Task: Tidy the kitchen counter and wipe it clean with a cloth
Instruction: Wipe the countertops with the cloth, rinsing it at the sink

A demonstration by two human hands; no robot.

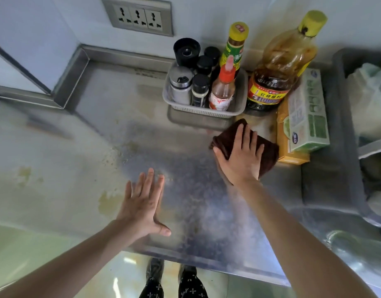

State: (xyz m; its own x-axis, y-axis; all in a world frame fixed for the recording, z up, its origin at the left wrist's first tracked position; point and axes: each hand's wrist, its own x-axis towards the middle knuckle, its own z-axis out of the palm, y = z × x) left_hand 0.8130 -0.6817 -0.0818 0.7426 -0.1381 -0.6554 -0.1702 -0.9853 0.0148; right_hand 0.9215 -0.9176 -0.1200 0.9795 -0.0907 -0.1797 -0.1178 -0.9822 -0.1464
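Note:
A folded dark brown cloth lies on the steel counter, right of centre. My right hand presses flat on the cloth with straight, spread fingers. My left hand lies flat on the bare counter near the front edge, fingers straight, holding nothing. Yellowish stains and crumbs mark the counter to the left of the hands.
A white basket of spice jars and bottles stands at the back. To its right are a large sauce bottle and stacked boxes. A grey bin flanks the right. A wall socket is above.

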